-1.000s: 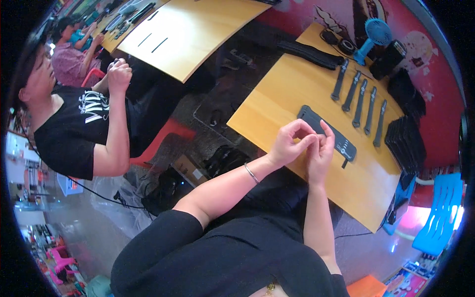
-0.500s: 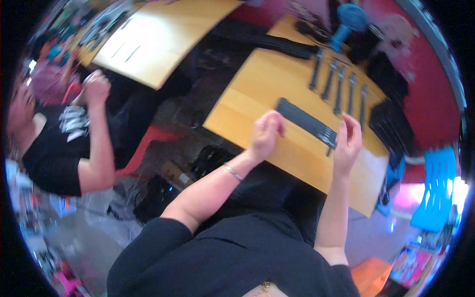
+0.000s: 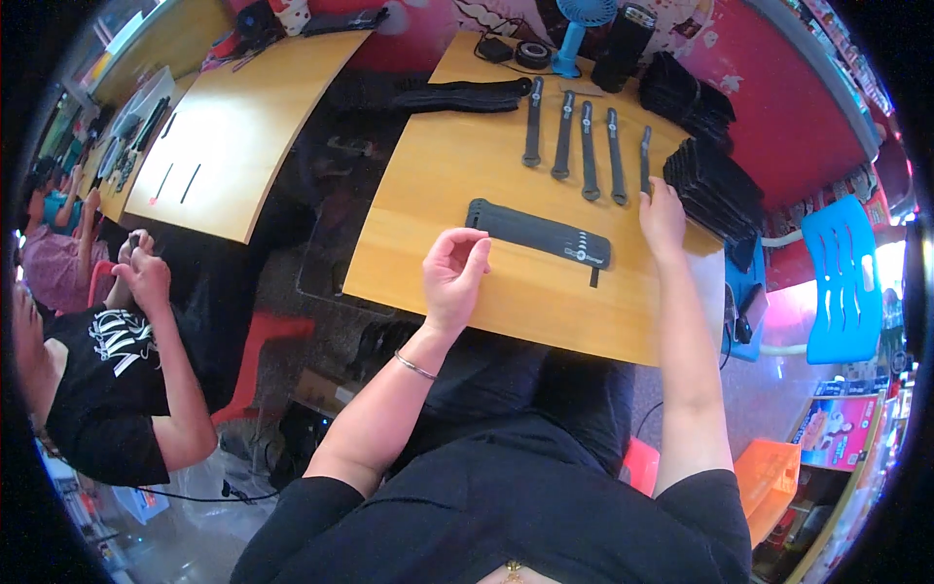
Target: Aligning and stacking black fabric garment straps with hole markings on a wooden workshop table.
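My right hand [image 3: 664, 222] reaches to the right side of the wooden table, its fingertips closed on the lower end of the rightmost narrow black strap [image 3: 645, 154]. Beside it, several similar black straps [image 3: 588, 146] lie in a row with rounded lower ends. Near the table's front edge, my left hand [image 3: 453, 280] hovers with loosely curled fingers, thumb apart, and nothing visible in it. Just beyond the left hand lies a wide flat black band [image 3: 540, 234] with pale printing at its right end. A short dark tab [image 3: 594, 277] sticks out below that end.
Stacked black pieces [image 3: 715, 190] and a black bundle [image 3: 686, 97] line the table's right side. Long black strips [image 3: 462, 96], a blue fan [image 3: 572, 39] and a dark cylinder [image 3: 623, 49] stand at the back. Another person [image 3: 107, 370] sits left by a second table [image 3: 258, 107].
My right hand has moved from over the wide band's right end to the rightmost strap. My left hand stays near the band's left part. The view has shifted.
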A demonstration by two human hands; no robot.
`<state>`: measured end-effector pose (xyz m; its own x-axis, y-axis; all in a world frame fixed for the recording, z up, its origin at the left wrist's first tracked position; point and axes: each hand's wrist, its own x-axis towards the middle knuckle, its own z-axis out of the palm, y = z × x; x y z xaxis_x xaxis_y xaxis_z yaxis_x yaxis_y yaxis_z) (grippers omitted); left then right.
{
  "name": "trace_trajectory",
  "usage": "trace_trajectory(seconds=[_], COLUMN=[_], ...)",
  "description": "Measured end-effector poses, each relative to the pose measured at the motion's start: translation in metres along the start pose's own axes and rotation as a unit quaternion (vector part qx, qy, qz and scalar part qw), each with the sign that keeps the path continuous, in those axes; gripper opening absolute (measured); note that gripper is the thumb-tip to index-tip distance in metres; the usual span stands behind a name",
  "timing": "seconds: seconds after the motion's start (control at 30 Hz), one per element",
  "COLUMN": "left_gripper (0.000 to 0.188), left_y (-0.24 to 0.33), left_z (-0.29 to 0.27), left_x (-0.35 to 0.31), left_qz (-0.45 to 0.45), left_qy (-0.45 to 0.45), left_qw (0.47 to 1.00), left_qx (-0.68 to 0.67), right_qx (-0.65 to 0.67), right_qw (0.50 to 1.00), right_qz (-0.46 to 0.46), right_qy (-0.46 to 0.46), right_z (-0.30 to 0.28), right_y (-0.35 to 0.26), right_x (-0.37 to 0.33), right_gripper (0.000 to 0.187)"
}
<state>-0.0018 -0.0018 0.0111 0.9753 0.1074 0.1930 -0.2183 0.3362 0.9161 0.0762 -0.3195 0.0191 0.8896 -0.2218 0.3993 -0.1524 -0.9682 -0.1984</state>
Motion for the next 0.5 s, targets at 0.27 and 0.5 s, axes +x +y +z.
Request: trace_trajectory(seconds=[0.27, 0.5], left_gripper=[0.006, 0.006], left_y=[-0.001, -0.003], left_z=[-0.001, -0.006], left_x=[0.003, 0.002], left_qz=[-0.013, -0.019], left_qy=[-0.006, -0.025], left_qw=[0.999, 0.999], left_qx=[-0.033, -0.034], right_qx=[-0.011, -0.018], right_qw=[0.996, 0.983], right_qz=[0.08, 0.142], right_qy=[-0.032, -0.116], right_z=[0.009, -0.009], right_y=[0.001, -0.008], right_x=[0.002, 0.002], right_gripper=[0.042, 0.044])
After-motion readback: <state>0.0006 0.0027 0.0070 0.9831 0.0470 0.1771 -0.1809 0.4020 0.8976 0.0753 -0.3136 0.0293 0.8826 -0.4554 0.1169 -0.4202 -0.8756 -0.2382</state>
